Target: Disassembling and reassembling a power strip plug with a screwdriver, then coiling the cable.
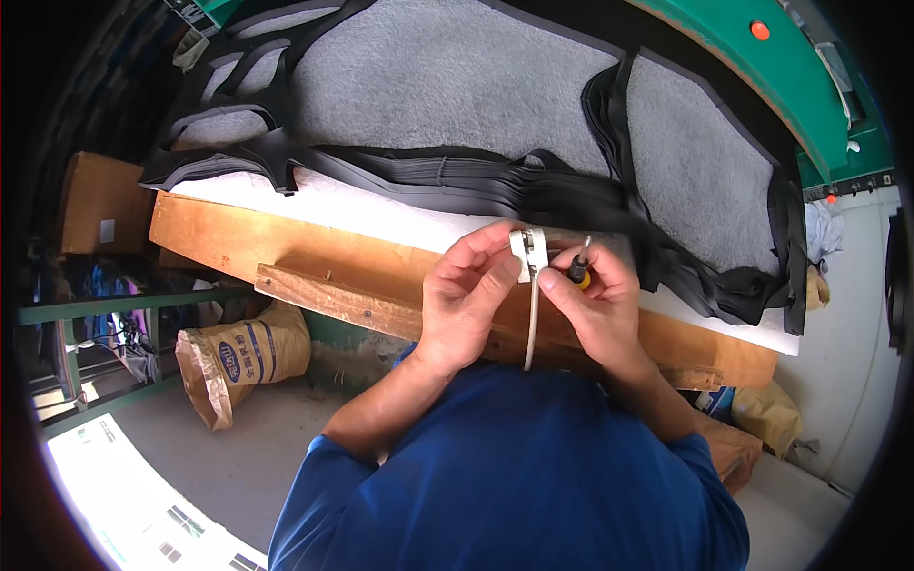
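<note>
A small white plastic electrical fitting (520, 249) is pinched in the fingers of my left hand (457, 303); bits of metal show in its middle, though I cannot tell its exact kind. From its lower end a white cable (532, 328) hangs down toward my blue shirt. My right hand (607, 306) has its thumb at the cable where it meets the fitting. Tucked in that same hand is a short screwdriver (578, 271) with a black and yellow handle, its metal tip pointing up. Both hands are close together in front of the bench's near edge.
Stacked black sheets with cut-out openings (457, 181) lie over a grey fibrous surface (447, 86) on the wooden bench (219, 233). A green machine frame (743, 57) arches behind. Left are a paper sack (276, 352), a cardboard box (100, 205) and a green rail (143, 309).
</note>
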A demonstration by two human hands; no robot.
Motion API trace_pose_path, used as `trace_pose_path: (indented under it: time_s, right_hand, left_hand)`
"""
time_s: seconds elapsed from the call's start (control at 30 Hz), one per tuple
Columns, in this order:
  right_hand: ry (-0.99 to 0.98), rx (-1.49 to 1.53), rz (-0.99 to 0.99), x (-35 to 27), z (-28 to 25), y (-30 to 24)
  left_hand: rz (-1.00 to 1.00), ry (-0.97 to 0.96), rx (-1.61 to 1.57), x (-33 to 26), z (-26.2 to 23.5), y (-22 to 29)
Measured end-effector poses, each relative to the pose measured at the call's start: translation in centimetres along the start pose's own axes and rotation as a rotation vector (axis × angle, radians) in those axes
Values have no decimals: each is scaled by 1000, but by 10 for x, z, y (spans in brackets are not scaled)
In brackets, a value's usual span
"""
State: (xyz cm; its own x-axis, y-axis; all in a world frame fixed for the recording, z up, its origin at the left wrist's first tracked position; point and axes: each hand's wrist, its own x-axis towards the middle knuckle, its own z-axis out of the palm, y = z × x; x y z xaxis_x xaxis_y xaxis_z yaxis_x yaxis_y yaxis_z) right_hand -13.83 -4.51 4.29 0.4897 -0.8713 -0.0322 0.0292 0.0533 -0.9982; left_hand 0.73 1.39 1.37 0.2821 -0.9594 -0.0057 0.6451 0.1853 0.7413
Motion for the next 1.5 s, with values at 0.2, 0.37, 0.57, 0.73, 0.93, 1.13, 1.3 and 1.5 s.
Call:
trace_pose_path:
  time_s: [0.2,0.37,0.57,0.73,0.93,1.13,1.3,1.5]
  right_hand:
    - [42,190,105,1,3,-1]
    - [46,325,233,5,-1,6]
    - [87,327,253,9,2,1]
    - [20,241,298,15,-1,-4]
    - [-72,227,364,24,-7,-7]
    - [-93,210,367,28,-9,-9]
    - [-90,127,328,27,-11,-5]
    - [-67,155,336,24,-12,-2]
  left_hand:
    - [-82,18,-112,1,0,2]
    - [-230,23,-307,8,-9,6]
    - [-254,45,-292,9,-10,4]
    - [-223,73,-219,7,-10,2]
    - [-159,78,-76,6,-10,-3]
    - [-136,87,-34,4,-6,0]
    - [-143,101,-18,3,-1,2]
    - [-122,75,30,3,-3,-2]
